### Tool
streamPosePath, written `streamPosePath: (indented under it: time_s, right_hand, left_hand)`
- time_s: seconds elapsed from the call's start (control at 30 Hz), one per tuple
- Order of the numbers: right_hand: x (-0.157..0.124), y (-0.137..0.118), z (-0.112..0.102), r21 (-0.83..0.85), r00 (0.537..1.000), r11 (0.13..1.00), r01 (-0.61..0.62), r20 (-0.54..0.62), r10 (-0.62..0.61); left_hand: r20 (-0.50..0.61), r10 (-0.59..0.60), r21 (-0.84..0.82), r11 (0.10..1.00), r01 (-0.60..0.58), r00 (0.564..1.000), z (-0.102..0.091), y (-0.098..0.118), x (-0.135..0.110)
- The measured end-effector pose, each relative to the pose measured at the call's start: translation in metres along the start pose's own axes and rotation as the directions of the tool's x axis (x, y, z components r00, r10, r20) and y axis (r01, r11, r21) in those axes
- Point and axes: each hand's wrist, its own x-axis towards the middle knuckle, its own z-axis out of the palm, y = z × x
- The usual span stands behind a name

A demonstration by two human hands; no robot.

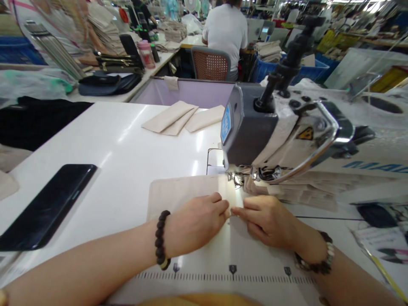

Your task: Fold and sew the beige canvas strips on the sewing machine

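A beige fabric piece (178, 193) lies flat on the white table in front of the sewing machine (274, 127). My left hand (194, 221) rests on it with fingers curled, pinching its edge. My right hand (267, 219) presses the same piece from the right, fingertips meeting the left hand's just short of the presser foot (237, 178). Each wrist wears a bead bracelet. More folded beige fabric (302, 191) is bunched under the machine arm to the right.
A black phone (47, 206) lies at the left. Folded beige pieces (181, 118) sit at the table's far side. A ruler scale (232, 276) runs along the near edge. A person in a white shirt (226, 29) sits ahead.
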Motion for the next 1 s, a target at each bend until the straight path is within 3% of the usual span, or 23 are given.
streamPosePath:
  time_s: [0.23,0.57,1.0]
  right_hand:
    - [0.0,0.001,0.006,-0.061,0.997,0.996,-0.067,-0.036,0.065]
    - [0.008,0.001,0.017,-0.248,0.966,0.934,-0.256,-0.101,0.237]
    - [0.01,0.0,0.019,-0.175,0.951,0.935,-0.308,-0.098,0.295]
  left_hand:
    - [0.053,-0.036,-0.026,0.999,0.038,0.998,-0.001,-0.009,0.005]
    - [-0.145,-0.088,-0.068,0.995,0.079,0.986,0.008,-0.033,0.012]
    - [-0.226,-0.11,-0.053,0.993,0.101,0.968,0.013,-0.048,0.018]
